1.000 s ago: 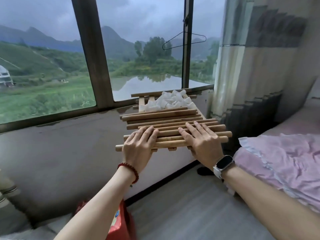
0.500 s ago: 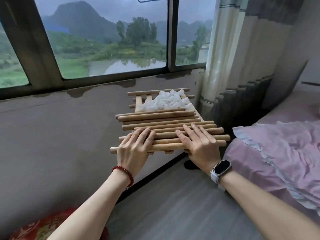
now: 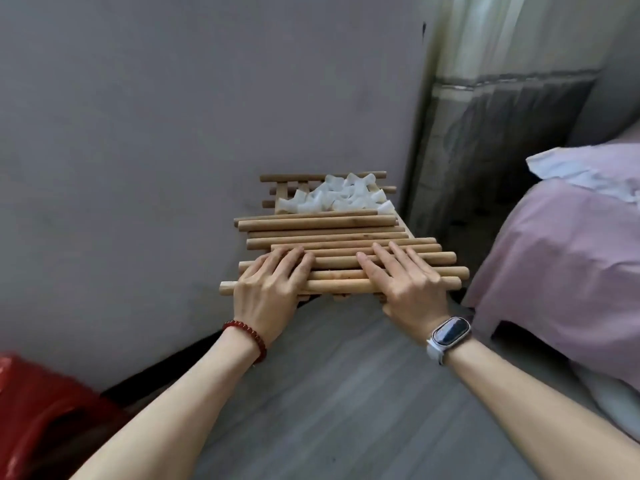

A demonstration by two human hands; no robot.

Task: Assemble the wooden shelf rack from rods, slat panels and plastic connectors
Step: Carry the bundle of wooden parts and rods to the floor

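A stack of wooden slat panels (image 3: pixel 281 195) is carried level in front of me, above the grey floor. Several loose wooden rods (image 3: pixel 325 225) lie across its top, and a heap of white plastic connectors (image 3: pixel 341 197) sits at its far end. My left hand (image 3: pixel 268 289) grips the near left edge, fingers flat over the rods and thumb hidden below. My right hand (image 3: pixel 407 287) grips the near right edge the same way, fingers spread over the rods.
A grey wall (image 3: pixel 173 116) stands just behind the stack. A striped curtain (image 3: pixel 502 98) hangs at the right corner. A bed with pink bedding (image 3: pixel 561 244) fills the right side. Something red (image 3: pixel 41 410) sits at the lower left on the grey plank floor (image 3: pixel 346 393).
My view has tipped downward, so the window and landscape are gone from sight. Both hands keep the same hold on the loaded stack, which now hangs lower against the wall.
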